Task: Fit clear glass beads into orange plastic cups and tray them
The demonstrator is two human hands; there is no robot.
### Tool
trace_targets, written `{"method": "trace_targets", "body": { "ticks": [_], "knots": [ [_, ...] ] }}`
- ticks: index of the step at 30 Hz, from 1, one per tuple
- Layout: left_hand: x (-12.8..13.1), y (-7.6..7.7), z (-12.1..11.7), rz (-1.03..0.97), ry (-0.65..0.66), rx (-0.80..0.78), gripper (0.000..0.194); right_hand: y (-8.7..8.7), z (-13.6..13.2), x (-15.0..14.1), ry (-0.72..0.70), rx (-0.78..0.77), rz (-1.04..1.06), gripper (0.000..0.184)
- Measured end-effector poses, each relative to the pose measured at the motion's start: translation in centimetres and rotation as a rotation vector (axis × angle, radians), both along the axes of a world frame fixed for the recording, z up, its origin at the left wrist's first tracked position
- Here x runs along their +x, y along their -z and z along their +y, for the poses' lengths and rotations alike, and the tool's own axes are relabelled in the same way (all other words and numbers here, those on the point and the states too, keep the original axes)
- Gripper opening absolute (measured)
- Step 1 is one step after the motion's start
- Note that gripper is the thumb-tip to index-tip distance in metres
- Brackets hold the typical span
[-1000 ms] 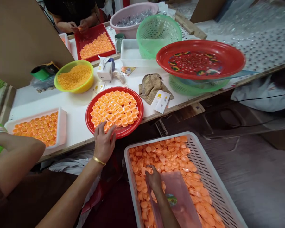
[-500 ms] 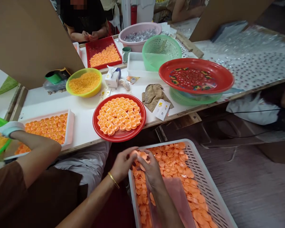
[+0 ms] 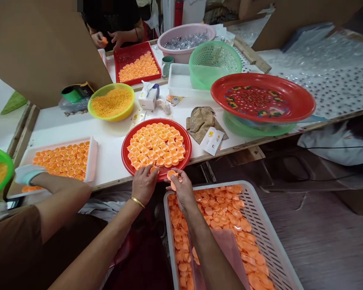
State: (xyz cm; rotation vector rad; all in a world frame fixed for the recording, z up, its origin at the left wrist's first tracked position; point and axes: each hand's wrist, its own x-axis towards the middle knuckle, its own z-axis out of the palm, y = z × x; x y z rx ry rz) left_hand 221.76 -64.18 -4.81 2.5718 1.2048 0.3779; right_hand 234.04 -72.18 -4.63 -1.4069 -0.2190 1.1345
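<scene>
So the orange cups (image 3: 171, 175) you've got are just by the near rim of the round red tray (image 3: 188, 150), pinched in your right hand (image 3: 183, 189), looks like a couple of them. Half a second ago both your hands were together over the perforated crate (image 3: 280, 241); now they've split up. Your left hand (image 3: 143, 186) is at the tray's near rim, fingertips on or right over a single cup (image 3: 153, 170). Can't tell if you're gripping that one or letting it go. My read: the handling has shifted from crate to tray, with the right hand keeping spares close. The tray's mostly covered, cups hollow side up, with bare red along the near edge. Further out, a co-worker's arm (image 3: 66, 193) reaches toward the white tray (image 3: 92, 161) on your left, and across the table someone's hand (image 3: 98, 39) holds an orange piece.
</scene>
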Motion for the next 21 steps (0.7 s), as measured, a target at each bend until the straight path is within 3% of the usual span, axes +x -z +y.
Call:
{"method": "trace_targets", "body": {
  "ticks": [4, 8, 11, 15, 19, 21],
  "knots": [
    [-0.8, -0.1, -1.0, 0.163, -0.028, 0.239, 0.027, -0.3, 0.6, 0.4, -0.075, -0.075, -0.192, 0.034],
    [-0.7, -0.2, -1.0, 0.202, -0.05, 0.267, 0.026, -1.0, 2.3, 0.2, -0.186, -0.206, -0.526, 0.026],
    [-0.6, -0.1, -0.6, 0.225, -0.078, 0.262, 0.025, -1.4, 4.0, -0.1, -0.257, -0.262, -0.632, 0.016],
    [-1.2, 0.1, -0.3, 0.182, -0.138, 0.258, 0.023, -1.7, 4.9, 0.4, -0.274, -0.278, -0.621, 0.013],
    [-0.8, 0.1, -0.2, 0.077, -0.107, 0.224, 0.022, -1.9, 3.9, 2.1, -0.194, -0.246, -0.482, 0.006],
    [0.1, 0.1, 0.0, 0.053, -0.08, 0.209, 0.022, -1.9, 3.0, 2.9, -0.14, -0.194, -0.354, 0.019]
  ]
}}
